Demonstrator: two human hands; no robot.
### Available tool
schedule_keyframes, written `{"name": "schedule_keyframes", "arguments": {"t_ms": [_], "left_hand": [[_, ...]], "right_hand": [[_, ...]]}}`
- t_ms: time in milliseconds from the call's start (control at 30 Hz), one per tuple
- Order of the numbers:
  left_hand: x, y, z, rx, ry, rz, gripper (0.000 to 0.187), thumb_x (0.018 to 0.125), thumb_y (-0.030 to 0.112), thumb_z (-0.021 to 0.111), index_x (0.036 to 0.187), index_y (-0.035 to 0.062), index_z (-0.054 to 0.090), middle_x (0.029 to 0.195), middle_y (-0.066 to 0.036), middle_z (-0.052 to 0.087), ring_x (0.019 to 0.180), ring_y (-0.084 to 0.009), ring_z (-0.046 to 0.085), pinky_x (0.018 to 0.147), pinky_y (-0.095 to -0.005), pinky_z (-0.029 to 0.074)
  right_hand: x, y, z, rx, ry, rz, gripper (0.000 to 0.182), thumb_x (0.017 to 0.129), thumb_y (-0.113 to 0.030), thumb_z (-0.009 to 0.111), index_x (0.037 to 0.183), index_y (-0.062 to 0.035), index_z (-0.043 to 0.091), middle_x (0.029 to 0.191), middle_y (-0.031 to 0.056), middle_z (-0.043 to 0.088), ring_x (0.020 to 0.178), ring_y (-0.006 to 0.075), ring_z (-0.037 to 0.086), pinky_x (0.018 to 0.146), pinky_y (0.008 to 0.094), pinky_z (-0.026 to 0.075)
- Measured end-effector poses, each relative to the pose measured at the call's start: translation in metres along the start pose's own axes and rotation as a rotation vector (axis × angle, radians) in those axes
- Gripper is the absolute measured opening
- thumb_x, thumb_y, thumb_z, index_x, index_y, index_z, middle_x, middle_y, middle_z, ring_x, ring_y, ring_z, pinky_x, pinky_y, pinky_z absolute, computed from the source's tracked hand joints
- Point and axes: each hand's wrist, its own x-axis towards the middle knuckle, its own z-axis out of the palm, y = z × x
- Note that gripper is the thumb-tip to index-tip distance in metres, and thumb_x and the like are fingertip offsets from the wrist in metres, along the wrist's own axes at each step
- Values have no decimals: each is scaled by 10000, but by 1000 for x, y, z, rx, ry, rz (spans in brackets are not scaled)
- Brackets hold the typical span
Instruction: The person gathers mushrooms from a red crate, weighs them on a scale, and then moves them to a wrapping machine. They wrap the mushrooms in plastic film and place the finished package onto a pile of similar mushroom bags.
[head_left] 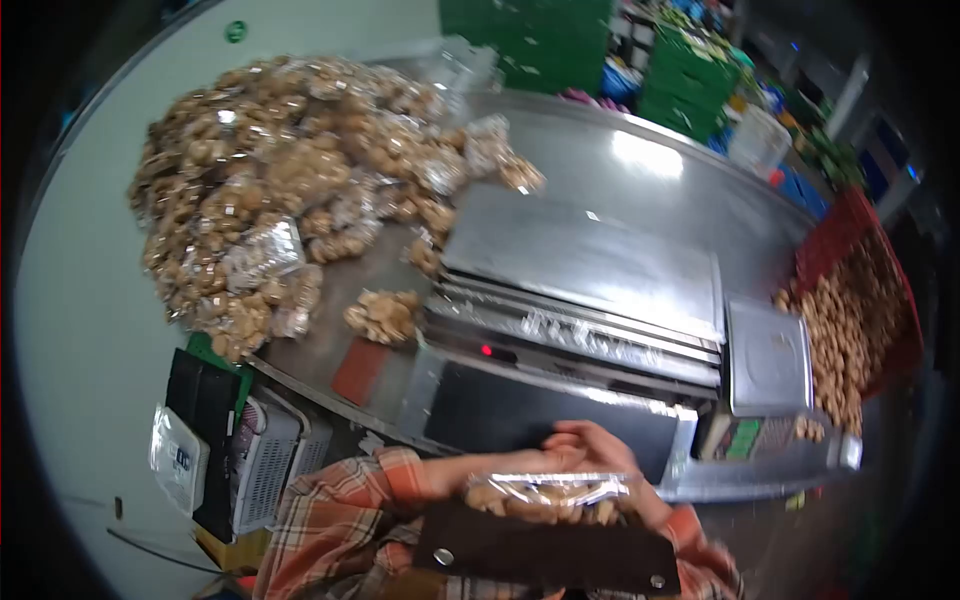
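Clear film-wrapped tray of brown nuggets, glossy, between both hands' fingers.

Both hands are gripping a clear film-wrapped tray of brown nuggets low in frame, left hand and right hand curling over its top edge, plaid sleeves showing. A steel wrapping machine is sitting ahead, bagged brown packs piling left, red crate of loose brown pieces sitting right.
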Motion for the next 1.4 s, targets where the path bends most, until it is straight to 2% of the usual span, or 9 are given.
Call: {"name": "schedule_keyframes", "arguments": {"t_ms": [100, 367, 567, 700, 767, 800, 900, 1100, 1400], "left_hand": [[-66, 12, 16, 11, 160, -205, 587, 958, 433, 331, 1335, -16, 352, 1317, -106, 451, 1179, -177, 457, 986, -299, 381], [-99, -3, 1, 475, 817, 240, 366, 905, 338, 543, 1031, -3, 594, 828, 11, 602, 732, -32, 523, 643, -180, 442], [-136, 4, -15, -78, 889, 552, 394, 949, 326, 459, 1058, -32, 583, 962, -34, 613, 823, -64, 550, 715, -219, 462], [-184, 34, -68, 613, 1068, 621, 381, 956, 310, 440, 926, -21, 627, 851, -97, 653, 813, -127, 593, 747, -282, 468], [-205, 79, -98, 197, 1129, 988, 498, 947, 368, 427, 915, -93, 612, 845, -164, 656, 810, -215, 627, 740, -297, 476], [-214, 94, -137, 662, 1658, 896, 601, 873, 482, 511, 943, -108, 602, 891, -185, 653, 817, -231, 630, 773, -317, 478], [-235, 85, -283, 873, 1989, 356, 713, 727, 556, 657, 973, -110, 597, 927, -188, 649, 782, -221, 629, 727, -329, 495], [-231, 108, -275, 245, 1333, 292, 564, 651, 477, 762, 827, -45, 640, 687, -76, 613, 603, -160, 586, 525, -290, 468], [-234, 88, -202, 330, 1654, 743, 314, 803, 273, 683, 892, -23, 625, 763, -48, 613, 676, -101, 554, 580, -265, 453]], "right_hand": [[-52, -34, 27, 56, -192, -332, 787, 827, -568, 511, 1337, 0, 320, 1276, 289, 431, 1193, 398, 438, 1007, 456, 364], [1, -15, 11, -993, 397, -417, 377, 949, -253, 364, 798, 41, 546, 726, 147, 573, 671, 158, 504, 634, 339, 422], [31, -37, 58, -672, -93, -204, 482, 887, -202, 525, 1300, -23, 353, 1169, 79, 511, 1070, 182, 500, 915, 293, 400], [34, -50, 91, -582, -27, -88, 478, 824, -91, 602, 1254, 6, 420, 1126, 91, 550, 1034, 157, 531, 893, 291, 423], [35, -53, 93, -521, 7, -68, 438, 817, -69, 603, 1222, 11, 456, 1095, 80, 572, 1000, 153, 554, 878, 289, 437], [36, -52, 87, -549, 7, -61, 426, 833, -98, 589, 1224, 7, 453, 1108, 90, 569, 1015, 169, 554, 883, 314, 442], [44, -28, 36, -512, 60, -46, 532, 807, -164, 633, 1260, 15, 417, 1115, 96, 576, 987, 170, 576, 856, 304, 466], [26, -28, 67, -248, 203, -109, 306, 864, -198, 520, 1088, 6, 558, 979, 81, 618, 853, 154, 602, 725, 259, 477], [47, -52, 36, -211, -81, -12, 452, 864, -203, 569, 1252, -16, 431, 1151, 108, 540, 1004, 216, 548, 839, 333, 469]]}}
